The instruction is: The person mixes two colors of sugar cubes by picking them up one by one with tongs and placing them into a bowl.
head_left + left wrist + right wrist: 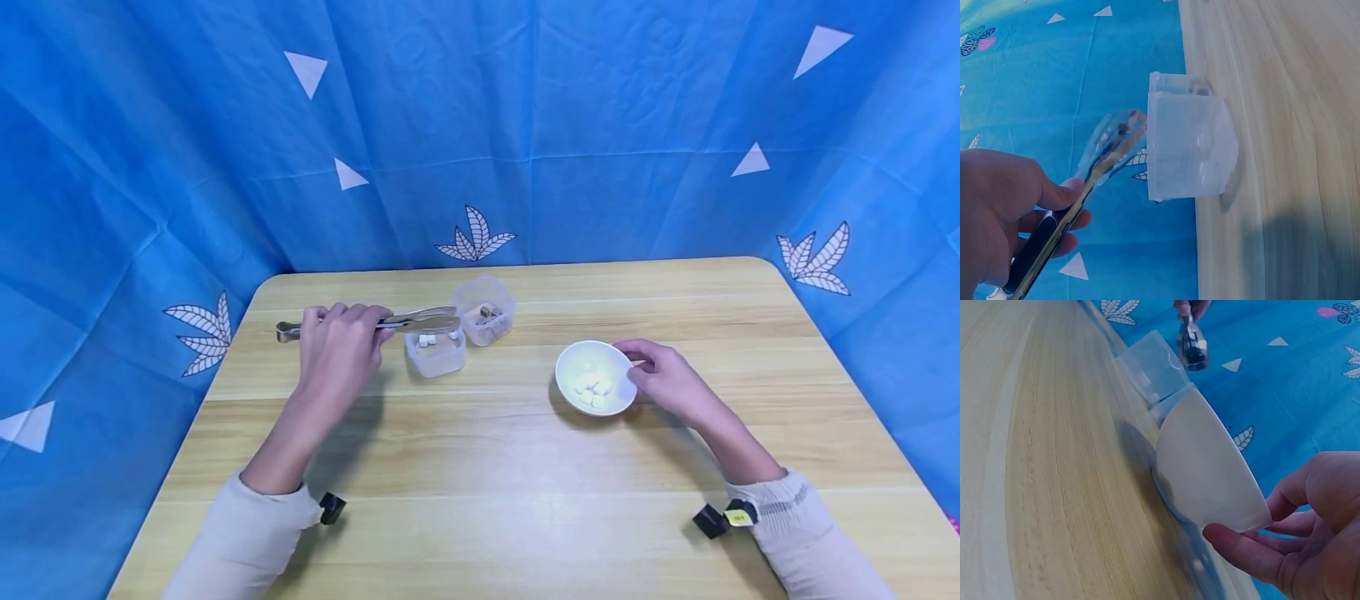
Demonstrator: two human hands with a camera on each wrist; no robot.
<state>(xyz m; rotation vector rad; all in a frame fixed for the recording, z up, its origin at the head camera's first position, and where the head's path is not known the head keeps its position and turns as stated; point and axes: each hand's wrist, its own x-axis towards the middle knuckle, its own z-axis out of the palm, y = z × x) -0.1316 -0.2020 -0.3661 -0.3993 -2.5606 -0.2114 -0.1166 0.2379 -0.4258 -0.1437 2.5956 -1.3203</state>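
Note:
My left hand (341, 346) grips metal tongs (420, 320) partway along their arms. The tongs' broad tips are over a small clear plastic container (437, 365) with a few white pieces (427, 340) inside; whether anything lies between the tips I cannot tell. In the left wrist view the tongs (1107, 159) slant up beside the container's wall (1185, 147). On the right, my right hand (667, 379) pinches the rim of a white bowl (577, 360), which holds several white pieces (592, 390). Thumb and fingers close on the bowl's edge (1210, 469) in the right wrist view.
A second clear container (486, 289) with small dark and brownish pieces (488, 315) stands just behind the first, touching or nearly so. Everything stands on a wood-grain table (510, 500). A blue patterned cloth (600, 125) hangs behind the table and at both sides.

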